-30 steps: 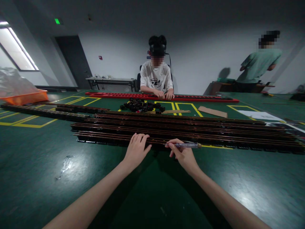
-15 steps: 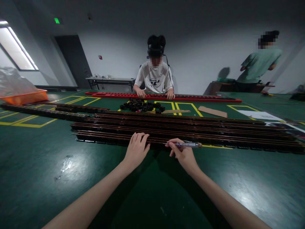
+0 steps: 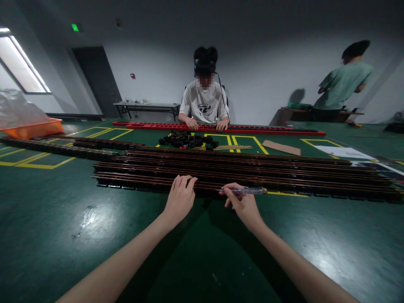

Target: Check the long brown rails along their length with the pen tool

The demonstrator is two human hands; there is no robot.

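Observation:
Several long dark brown rails (image 3: pixel 284 176) lie side by side across the green table (image 3: pixel 63 235). My left hand (image 3: pixel 179 198) rests on the nearest rail, its fingers curled over the front edge. Just to the right, my right hand (image 3: pixel 241 202) is closed on a clear-handled screwdriver (image 3: pixel 249 191), which lies level with its tip pointing left at the nearest rail.
Across the table a seated person (image 3: pixel 205 101) has both hands on a long red rail (image 3: pixel 268 129), with a pile of small black parts (image 3: pixel 186 139) in front. More dark rails (image 3: pixel 57 147) and an orange tray (image 3: pixel 31 128) are at left. Another person (image 3: pixel 344 84) stands at back right.
My hands have barely moved; the nearest rail has slid slightly left. The seated person's hands spread apart on the red rail, then came closer again.

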